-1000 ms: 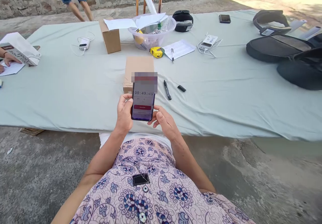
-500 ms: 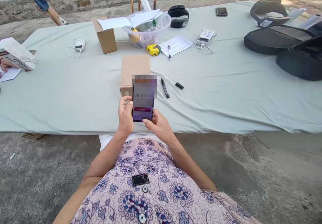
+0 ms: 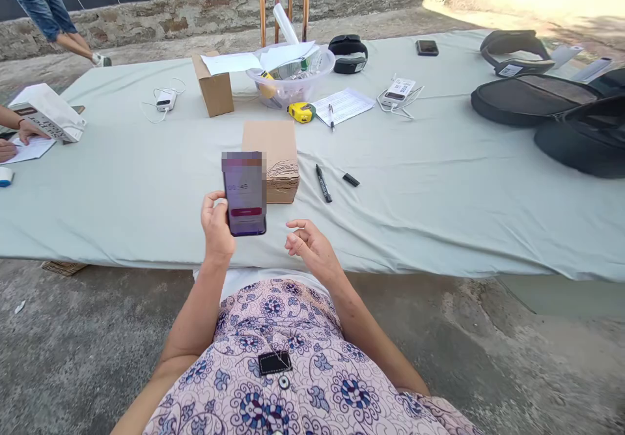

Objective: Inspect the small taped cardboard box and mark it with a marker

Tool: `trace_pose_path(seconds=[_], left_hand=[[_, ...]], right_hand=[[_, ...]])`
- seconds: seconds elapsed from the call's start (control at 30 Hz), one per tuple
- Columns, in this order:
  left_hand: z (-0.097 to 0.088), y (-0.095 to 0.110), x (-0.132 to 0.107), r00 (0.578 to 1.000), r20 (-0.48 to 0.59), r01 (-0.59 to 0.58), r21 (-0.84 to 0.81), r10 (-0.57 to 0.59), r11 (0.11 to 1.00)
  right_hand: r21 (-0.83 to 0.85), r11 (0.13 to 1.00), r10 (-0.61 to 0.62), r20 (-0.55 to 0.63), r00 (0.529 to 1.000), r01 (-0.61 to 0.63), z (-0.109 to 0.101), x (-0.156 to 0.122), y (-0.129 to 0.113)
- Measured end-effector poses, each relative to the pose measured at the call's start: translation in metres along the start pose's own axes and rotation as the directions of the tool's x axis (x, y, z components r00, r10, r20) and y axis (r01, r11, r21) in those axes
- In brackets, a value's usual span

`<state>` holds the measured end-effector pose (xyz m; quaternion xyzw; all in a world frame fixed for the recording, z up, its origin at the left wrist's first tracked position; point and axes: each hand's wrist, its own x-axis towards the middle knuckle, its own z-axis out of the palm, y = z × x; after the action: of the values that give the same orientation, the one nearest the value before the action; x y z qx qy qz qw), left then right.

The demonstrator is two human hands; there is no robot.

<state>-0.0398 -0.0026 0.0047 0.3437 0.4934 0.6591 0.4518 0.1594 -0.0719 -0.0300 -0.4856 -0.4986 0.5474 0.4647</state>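
My left hand [image 3: 218, 230] is closed around the lower left edge of a smartphone [image 3: 245, 195], held upright over the table's near side. Its screen shows a timer and a red bar; the top is pixelated. To its right, my right hand [image 3: 312, 246] hangs apart from the phone with fingers loosely curled and nothing in them. Behind the phone, which hides part of it, sits a brown cardboard box [image 3: 269, 139] with black scribbled lines at its front edge. An uncapped black marker [image 3: 323, 183] and its cap [image 3: 351, 180] lie right of the box.
On the cloth-covered table [image 3: 430, 213] are a yellow tape measure [image 3: 301, 112], a plastic basin [image 3: 288, 90], a printed sheet [image 3: 349, 104], a second box [image 3: 217, 94], power banks and black visors [image 3: 581, 142]. Another person's hand [image 3: 32, 132] is at far left; someone stands behind.
My right hand has let go of the phone and drawn away from it. My left hand has carried the phone left, uncovering more of the box. The view has tilted up slightly.
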Motion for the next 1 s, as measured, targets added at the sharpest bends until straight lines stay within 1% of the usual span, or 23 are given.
trace_pose_path(seconds=[0.07,0.13,0.17,0.23,0.33,0.43,0.53,0.6,0.7,0.73,0.8,0.83,0.87,0.9,0.93,0.97,1.0], left_hand=[[-0.020,0.004,0.020,0.992,-0.120,-0.017,0.096,0.029,0.995],[-0.040,0.007,0.038,0.967,-0.253,0.043,0.214,0.013,0.976],[-0.049,0.008,0.046,0.959,-0.283,0.064,0.240,0.007,0.969],[-0.065,0.006,0.058,0.951,-0.310,0.099,0.276,-0.008,0.956],[-0.081,-0.003,0.070,0.945,-0.325,0.152,0.328,-0.040,0.932],[-0.088,-0.012,0.080,0.943,-0.326,0.189,0.380,-0.060,0.905],[-0.090,-0.013,0.088,0.952,-0.305,0.170,0.446,-0.029,0.879],[-0.088,-0.007,0.090,0.957,-0.290,0.126,0.503,0.030,0.855],[-0.082,0.006,0.085,0.953,-0.265,0.038,0.589,0.148,0.807],[-0.079,0.011,0.083,0.951,-0.250,0.007,0.608,0.182,0.794],[-0.069,0.022,0.079,0.949,-0.210,-0.054,0.622,0.233,0.781],[-0.062,0.028,0.080,0.948,-0.186,-0.091,0.622,0.260,0.778],[-0.053,0.035,0.082,0.943,-0.159,-0.136,0.618,0.293,0.774],[-0.042,0.042,0.086,0.926,-0.129,-0.207,0.613,0.355,0.762],[-0.029,0.050,0.092,0.901,-0.098,-0.282,0.606,0.422,0.744],[-0.013,0.059,0.100,0.871,-0.073,-0.355,0.591,0.487,0.724],[0.003,0.068,0.107,0.837,-0.041,-0.431,0.566,0.546,0.703]], right_hand=[[-0.020,1.000,-0.007,-0.041,0.999,0.006,-0.004,0.004,0.002],[-0.043,0.999,-0.013,-0.088,0.996,0.009,-0.007,0.010,0.006],[-0.055,0.998,-0.014,-0.108,0.994,0.008,-0.008,0.013,0.008],[-0.079,0.997,-0.009,-0.145,0.989,-0.003,-0.011,0.021,0.014],[-0.119,0.992,0.013,-0.184,0.983,-0.036,-0.012,0.030,0.023],[-0.144,0.988,0.028,-0.203,0.979,-0.058,-0.013,0.035,0.027],[-0.170,0.983,0.028,-0.217,0.976,-0.065,-0.016,0.038,0.028],[-0.186,0.980,0.020,-0.229,0.973,-0.064,-0.020,0.040,0.027],[-0.204,0.977,0.000,-0.252,0.968,-0.053,-0.026,0.042,0.021],[-0.207,0.977,-0.011,-0.256,0.967,-0.044,-0.026,0.042,0.016],[-0.200,0.980,-0.044,-0.219,0.975,0.000,-0.019,0.039,0.001],[-0.183,0.982,-0.076,-0.160,0.984,0.046,-0.011,0.035,-0.010],[-0.157,0.982,-0.118,-0.060,0.991,0.108,0.001,0.031,-0.022],[-0.133,0.974,-0.181,0.033,0.983,0.184,0.016,0.024,-0.036],[-0.119,0.956,-0.254,0.122,0.960,0.268,0.035,0.017,-0.050],[-0.108,0.921,-0.340,0.242,0.909,0.373,0.056,0.009,-0.063],[-0.078,0.866,-0.424,0.411,0.807,0.494,0.078,0.001,-0.074]])
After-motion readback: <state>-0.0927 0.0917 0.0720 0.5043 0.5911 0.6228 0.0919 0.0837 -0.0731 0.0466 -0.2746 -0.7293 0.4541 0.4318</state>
